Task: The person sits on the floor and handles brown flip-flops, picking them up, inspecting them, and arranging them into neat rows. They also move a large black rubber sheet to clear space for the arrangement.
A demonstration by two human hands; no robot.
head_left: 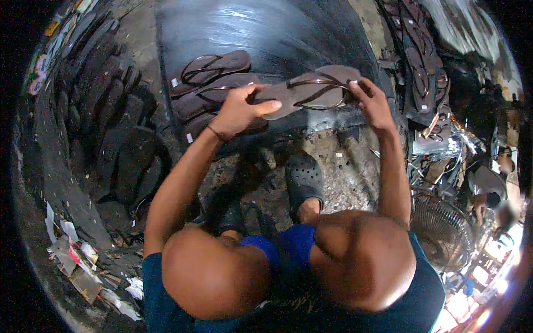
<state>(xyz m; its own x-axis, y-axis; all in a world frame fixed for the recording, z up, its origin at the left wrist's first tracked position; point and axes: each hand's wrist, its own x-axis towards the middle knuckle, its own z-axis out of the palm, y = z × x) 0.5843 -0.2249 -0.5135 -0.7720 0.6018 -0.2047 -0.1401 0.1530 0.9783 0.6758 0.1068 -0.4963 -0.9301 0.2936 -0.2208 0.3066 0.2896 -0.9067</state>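
Observation:
A brown flip-flop (280, 99) with dark glossy straps is held up lengthwise between my two hands. My left hand (242, 111) grips its left end, with the thumb on the upper face and the fingers behind. At the other end, my right hand (373, 104) pinches the edge near the front of the straps. Under and left of it, more brown flip-flops lie side by side on a dark, shiny sheet-covered surface; the farthest flip-flop (208, 71) shows fully, while my left hand partly covers the middle flip-flop (194, 105).
Dark soles (125, 150) are heaped on the left. Several finished-looking flip-flops (420, 66) lie in a row at the far right. A round fan (441, 230) stands near my right knee, with another person (488, 188) beyond it. Scraps (83, 266) litter the lower left floor.

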